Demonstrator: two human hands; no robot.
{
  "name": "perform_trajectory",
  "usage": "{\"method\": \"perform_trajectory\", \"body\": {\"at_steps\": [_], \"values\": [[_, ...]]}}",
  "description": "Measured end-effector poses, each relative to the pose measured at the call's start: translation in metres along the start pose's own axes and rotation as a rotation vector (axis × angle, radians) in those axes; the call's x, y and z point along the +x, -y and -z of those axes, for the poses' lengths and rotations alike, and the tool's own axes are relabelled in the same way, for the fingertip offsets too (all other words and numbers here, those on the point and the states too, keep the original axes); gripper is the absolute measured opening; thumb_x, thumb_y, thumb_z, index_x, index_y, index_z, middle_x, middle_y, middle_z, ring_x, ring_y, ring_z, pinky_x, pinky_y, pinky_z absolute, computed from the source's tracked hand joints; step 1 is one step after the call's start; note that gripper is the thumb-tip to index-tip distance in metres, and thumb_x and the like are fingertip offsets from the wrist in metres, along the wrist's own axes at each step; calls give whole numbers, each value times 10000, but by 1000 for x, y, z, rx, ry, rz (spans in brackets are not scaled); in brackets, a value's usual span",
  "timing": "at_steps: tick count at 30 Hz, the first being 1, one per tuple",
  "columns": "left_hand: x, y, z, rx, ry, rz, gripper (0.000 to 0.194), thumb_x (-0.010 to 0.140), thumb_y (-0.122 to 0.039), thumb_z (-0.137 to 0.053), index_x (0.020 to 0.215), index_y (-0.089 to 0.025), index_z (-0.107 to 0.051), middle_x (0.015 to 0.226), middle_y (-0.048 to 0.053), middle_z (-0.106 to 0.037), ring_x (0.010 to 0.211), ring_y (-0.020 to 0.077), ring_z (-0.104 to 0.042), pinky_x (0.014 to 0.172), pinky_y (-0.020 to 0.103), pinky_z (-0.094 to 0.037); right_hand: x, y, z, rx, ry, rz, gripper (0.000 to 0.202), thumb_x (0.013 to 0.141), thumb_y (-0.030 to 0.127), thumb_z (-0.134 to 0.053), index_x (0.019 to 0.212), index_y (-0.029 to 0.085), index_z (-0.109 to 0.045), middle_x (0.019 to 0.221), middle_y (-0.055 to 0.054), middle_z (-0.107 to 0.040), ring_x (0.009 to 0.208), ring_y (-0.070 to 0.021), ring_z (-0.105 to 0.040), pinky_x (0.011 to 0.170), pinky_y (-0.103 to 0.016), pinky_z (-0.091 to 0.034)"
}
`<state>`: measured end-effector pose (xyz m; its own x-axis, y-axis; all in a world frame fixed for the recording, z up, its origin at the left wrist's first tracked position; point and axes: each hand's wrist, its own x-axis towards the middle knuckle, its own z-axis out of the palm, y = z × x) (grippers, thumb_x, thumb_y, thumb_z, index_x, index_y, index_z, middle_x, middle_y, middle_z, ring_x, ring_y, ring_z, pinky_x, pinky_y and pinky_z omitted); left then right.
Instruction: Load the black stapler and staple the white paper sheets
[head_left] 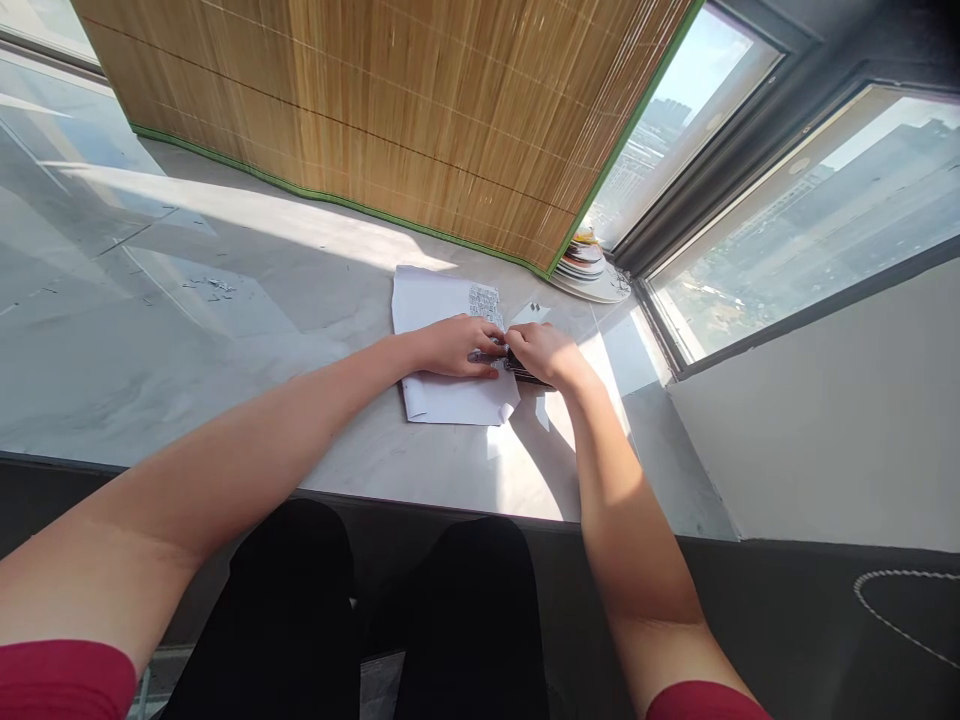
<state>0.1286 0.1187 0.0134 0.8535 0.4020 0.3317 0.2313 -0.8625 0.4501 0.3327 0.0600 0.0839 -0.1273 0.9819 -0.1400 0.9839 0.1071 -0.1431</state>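
Observation:
A stack of white paper lies on the marble-look sill, some corners curled and a patch of dark print near its upper right. My left hand rests flat on the sheets with its fingers spread toward the right edge. Just beyond those fingertips, my right hand is closed over a black stapler at the paper's right edge. Most of the stapler is hidden under that hand, so whether its jaws are pressed together cannot be made out.
Loose staples are scattered on the sill at left, with a few small bits above my right hand. A bamboo blind hangs behind. Stacked round plates or discs stand in the corner by the window.

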Motion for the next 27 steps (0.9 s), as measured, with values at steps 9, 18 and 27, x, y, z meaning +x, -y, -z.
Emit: {"method": "perform_trajectory", "body": {"at_steps": [9, 18, 27], "values": [[2, -1, -1, -75, -30, -14, 241, 952, -410, -769, 1139, -312, -885, 1275, 102, -766, 1162, 304, -718, 1017, 445, -534, 4, -2, -4, -12, -37, 62, 394, 1065, 324, -375, 873, 222, -704, 1024, -116, -801, 966, -276, -673, 698, -332, -368], [3, -2, -1, -47, -26, -7, 231, 952, -407, -769, 1121, -304, -888, 1291, 92, -771, 1182, 315, -715, 1038, 452, -527, 1, 4, -5, -71, -2, 19, 412, 1075, 314, -346, 998, 223, -740, 1162, -131, -808, 1111, -317, -684, 791, -353, -455], [-2, 2, -1, -105, -44, 58, 245, 937, -408, -827, 1141, -282, -879, 1694, 77, -543, 1476, 333, -593, 1244, 476, -472, 1, 12, -13, -198, -1, 12, 460, 1105, 326, -364, 1141, 188, -801, 1237, -196, -800, 1159, -366, -715, 915, -442, -515]]}}
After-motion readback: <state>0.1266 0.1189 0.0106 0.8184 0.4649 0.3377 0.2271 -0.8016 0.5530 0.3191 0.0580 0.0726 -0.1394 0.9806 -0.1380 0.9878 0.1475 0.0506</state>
